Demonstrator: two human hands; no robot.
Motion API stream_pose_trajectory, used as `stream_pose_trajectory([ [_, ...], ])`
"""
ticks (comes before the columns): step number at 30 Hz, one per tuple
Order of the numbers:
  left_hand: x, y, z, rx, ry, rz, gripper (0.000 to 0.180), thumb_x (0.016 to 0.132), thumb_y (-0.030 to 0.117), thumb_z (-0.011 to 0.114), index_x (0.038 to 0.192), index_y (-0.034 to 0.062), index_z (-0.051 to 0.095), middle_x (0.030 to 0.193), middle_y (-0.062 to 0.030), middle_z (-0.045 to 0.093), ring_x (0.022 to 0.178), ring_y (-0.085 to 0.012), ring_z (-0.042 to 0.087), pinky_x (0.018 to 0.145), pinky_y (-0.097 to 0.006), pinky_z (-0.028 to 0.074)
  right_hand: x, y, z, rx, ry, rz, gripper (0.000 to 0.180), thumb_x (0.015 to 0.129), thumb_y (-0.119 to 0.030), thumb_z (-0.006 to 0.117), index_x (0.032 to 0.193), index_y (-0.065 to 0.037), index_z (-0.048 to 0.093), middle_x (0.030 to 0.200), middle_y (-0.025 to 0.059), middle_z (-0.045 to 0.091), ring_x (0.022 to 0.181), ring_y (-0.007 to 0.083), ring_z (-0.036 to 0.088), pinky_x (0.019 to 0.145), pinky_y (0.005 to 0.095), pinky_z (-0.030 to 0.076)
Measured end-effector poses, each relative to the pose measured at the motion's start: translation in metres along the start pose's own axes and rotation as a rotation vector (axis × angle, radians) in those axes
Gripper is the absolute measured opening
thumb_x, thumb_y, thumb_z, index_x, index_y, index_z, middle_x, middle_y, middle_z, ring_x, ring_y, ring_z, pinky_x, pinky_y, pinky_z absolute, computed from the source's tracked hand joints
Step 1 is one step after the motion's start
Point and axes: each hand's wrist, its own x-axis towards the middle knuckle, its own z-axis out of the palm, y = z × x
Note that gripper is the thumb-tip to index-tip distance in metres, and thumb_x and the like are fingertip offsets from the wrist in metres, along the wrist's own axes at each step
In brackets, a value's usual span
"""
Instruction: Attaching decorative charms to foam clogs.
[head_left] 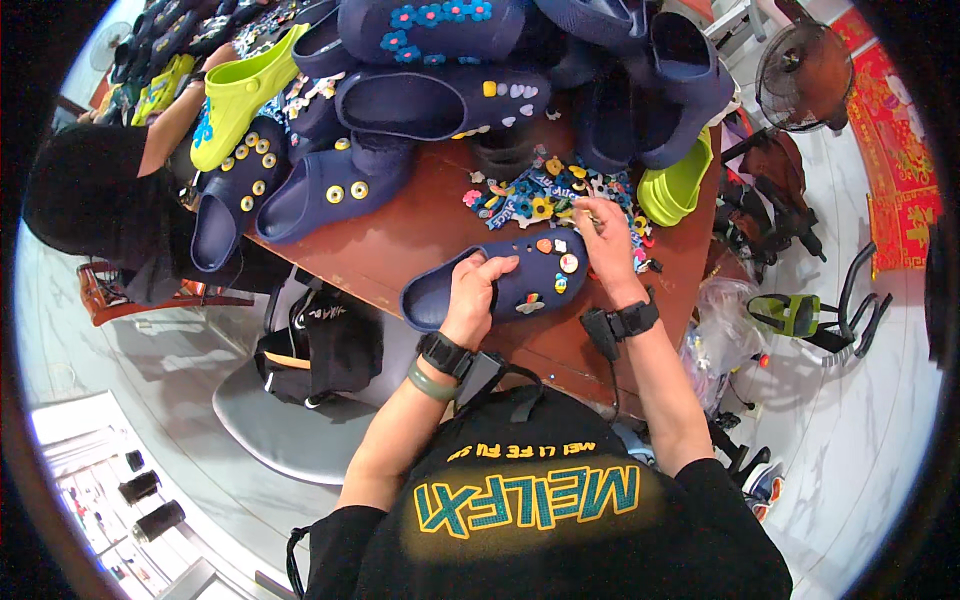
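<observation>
A navy clog (512, 282) lies on the red-brown table (335, 265) with its toe to the right. Several small shoe charms (567, 264) sit on its upper, along the toe and side. My left hand (474, 292) is closed round the middle of the clog, the thumb lying across its top. Just beyond the toe, my right hand (607, 245) has its fingers pinched together; what is in them, if anything, is too small to make out. Right by those fingertips spreads a pile of colourful charms (535, 200), with flowers and lettered pieces among them.
More navy clogs (400, 105) are heaped along the far side, some decorated. Lime-green clogs (240, 95) (678, 185) stand among them. A co-worker's arm (178, 125) reaches in at far left. Right of the table are a fan (803, 75) and plastic bags (718, 325); a grey chair (285, 430) stands left.
</observation>
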Motion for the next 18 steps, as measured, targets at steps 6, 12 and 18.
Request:
stream_pose_trajectory([
  [6, -0.004, 0.005, 0.006, -0.008, 0.031, 0.013, 0.015, 0.079, 0.009, 0.064, 0.090, -0.0005, 0.062, 0.087, -0.0076, 0.066, 0.076, -0.0167, 0.065, 0.073, -0.027, 0.052, -0.021, -0.031, 0.003, -0.198, -0.299, -0.299, 0.022, 0.078, -0.018, 0.067, 0.098, -0.009, 0.066, 0.098, 0.0046, 0.063, 0.101, 0.0257, 0.053, 0.092, 0.0392, 0.036],
  [12, -0.004, 0.005, 0.003, 0.056, 0.078, 0.054, 0.009, 0.078, 0.008, 0.065, 0.084, 0.0021, 0.063, 0.084, -0.0060, 0.065, 0.076, -0.0154, 0.063, 0.072, -0.027, 0.050, -0.026, -0.037, 0.013, -0.085, -0.254, -0.222, 0.010, 0.078, -0.011, 0.066, 0.085, -0.007, 0.060, 0.093, 0.0053, 0.060, 0.096, 0.0263, 0.053, 0.089, 0.0395, 0.036],
  [18, -0.003, 0.000, 0.000, 0.050, 0.091, 0.064, 0.009, 0.077, 0.009, 0.065, 0.082, 0.0016, 0.065, 0.080, -0.0028, 0.062, 0.076, -0.0145, 0.061, 0.072, -0.025, 0.049, -0.031, -0.023, 0.018, -0.035, -0.171, -0.415, 0.017, 0.074, 0.000, 0.068, 0.084, -0.006, 0.055, 0.089, 0.0086, 0.056, 0.091, 0.0298, 0.052, 0.084, 0.0397, 0.040],
])
